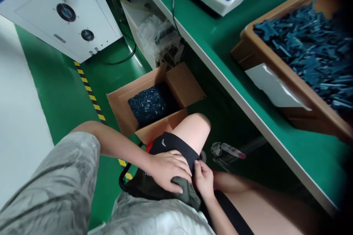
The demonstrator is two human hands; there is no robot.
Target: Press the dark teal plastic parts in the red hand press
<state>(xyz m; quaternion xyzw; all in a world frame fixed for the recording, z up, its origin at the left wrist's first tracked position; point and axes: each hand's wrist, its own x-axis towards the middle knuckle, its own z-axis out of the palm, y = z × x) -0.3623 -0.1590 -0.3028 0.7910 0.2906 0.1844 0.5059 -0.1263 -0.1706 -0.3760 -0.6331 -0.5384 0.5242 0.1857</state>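
A dark fabric bag (146, 187) lies at 6 o'clock on the lap (193, 130), seemingly steadied there: left hand (168, 170) cupped over it, fingers together; right hand's fingers (198, 167) pinched on its black edge. Cardboard box (124, 106) of blue plastic parts (150, 104) at 11 o'clock.

Crumpled dark olive cloth bag (186, 194), black strap (122, 176) looped

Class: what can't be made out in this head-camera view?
Head view:
- Left hand: its palm hides what it presses on the olive cloth.
- Right hand: its fingers hide their grip on the black fabric.
- Blue parts: cut off by the right edge, in shadow.
- Box contents: too small to tell apart.
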